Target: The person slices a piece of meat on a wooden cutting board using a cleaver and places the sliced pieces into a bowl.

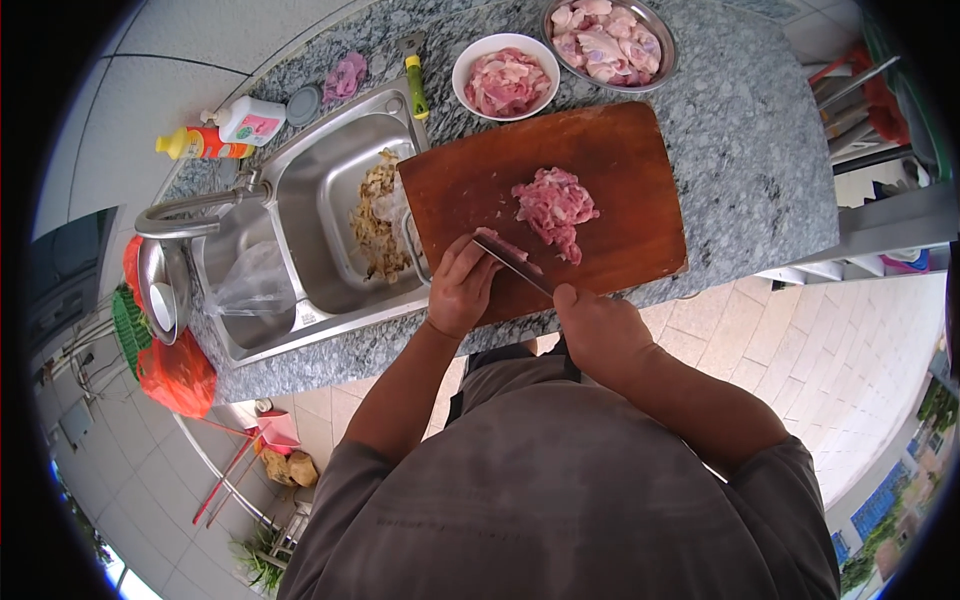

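Observation:
My right hand (596, 326) is closed around the handle of a knife (517, 266), whose blade lies along a strip of raw meat (502, 244) on the wooden cutting board (630, 172). My left hand (459, 289) is at the board's near left part, its bent fingers against the meat beside the blade; its fingertips are partly hidden. Beyond the knife, a pile of cut raw meat (556, 210) rests mid-board. Past the far edge stand a white bowl (506, 77) of raw meat pieces and a metal bowl (609, 43) of raw poultry pieces.
Left of the board is a double steel sink (311, 195) with a faucet (187, 214), brownish food pieces (377, 225) and a plastic bag (255, 281). Behind it are a peeler-like tool with a green-yellow handle (415, 86), a pump bottle (251, 121) and a yellow-capped bottle (202, 142).

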`<state>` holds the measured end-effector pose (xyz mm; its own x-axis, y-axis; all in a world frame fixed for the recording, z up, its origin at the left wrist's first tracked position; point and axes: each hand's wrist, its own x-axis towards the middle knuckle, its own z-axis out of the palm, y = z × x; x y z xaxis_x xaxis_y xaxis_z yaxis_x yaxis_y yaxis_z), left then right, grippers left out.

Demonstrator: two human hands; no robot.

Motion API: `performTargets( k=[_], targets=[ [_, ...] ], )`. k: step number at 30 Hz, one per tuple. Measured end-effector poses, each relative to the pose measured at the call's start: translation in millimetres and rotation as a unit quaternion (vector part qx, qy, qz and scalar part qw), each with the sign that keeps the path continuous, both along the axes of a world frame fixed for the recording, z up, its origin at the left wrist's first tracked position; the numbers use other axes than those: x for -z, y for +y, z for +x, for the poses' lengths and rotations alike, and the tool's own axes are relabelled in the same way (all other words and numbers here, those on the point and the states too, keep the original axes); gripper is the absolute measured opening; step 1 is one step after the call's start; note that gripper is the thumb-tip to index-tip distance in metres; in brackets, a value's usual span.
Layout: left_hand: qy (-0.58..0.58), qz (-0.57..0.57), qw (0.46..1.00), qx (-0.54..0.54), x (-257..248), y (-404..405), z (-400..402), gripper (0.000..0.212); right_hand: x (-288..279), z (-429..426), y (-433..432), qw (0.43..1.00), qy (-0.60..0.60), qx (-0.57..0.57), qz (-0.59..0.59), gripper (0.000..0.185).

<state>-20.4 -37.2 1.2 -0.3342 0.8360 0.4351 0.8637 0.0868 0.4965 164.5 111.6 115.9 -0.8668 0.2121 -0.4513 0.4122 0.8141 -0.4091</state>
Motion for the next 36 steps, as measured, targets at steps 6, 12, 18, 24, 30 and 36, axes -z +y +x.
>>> performTargets(
  k=[6, 12, 18, 24, 30, 36],
  targets=[
    [-0.011, 0.01, 1.0, 0.007, -3.0, 6.5, 0.3, 0.024, 45.7, -52.9, -5.3, 0.998, 0.054, 0.001, 0.017, 0.027],
    [0.029, 0.015, 0.999, -0.01, 3.8, -0.4, -0.2, 0.026, 36.3, -19.4, 0.1, 1.0, 0.017, 0.016, 0.012, 0.019],
    [0.045, 0.027, 0.998, -0.024, -0.5, 4.3, 3.2, 0.024, 40.5, 6.3, 21.3, 0.991, 0.034, 0.126, -0.006, 0.017],
    [0.024, 0.008, 1.0, -0.01, 3.4, 0.5, 0.5, 0.023, 6.3, -5.4, 5.3, 0.999, 0.04, 0.025, -0.005, 0.018],
    [0.006, 0.018, 1.0, -0.004, 4.3, -0.1, 1.0, 0.024, -8.8, 2.2, -0.2, 0.999, -0.033, 0.012, -0.021, 0.022],
    [-0.01, 0.019, 1.0, 0.006, 5.0, 2.4, -2.5, 0.025, 42.3, -58.1, -6.7, 1.0, 0.01, -0.011, -0.005, 0.025]
  ],
)
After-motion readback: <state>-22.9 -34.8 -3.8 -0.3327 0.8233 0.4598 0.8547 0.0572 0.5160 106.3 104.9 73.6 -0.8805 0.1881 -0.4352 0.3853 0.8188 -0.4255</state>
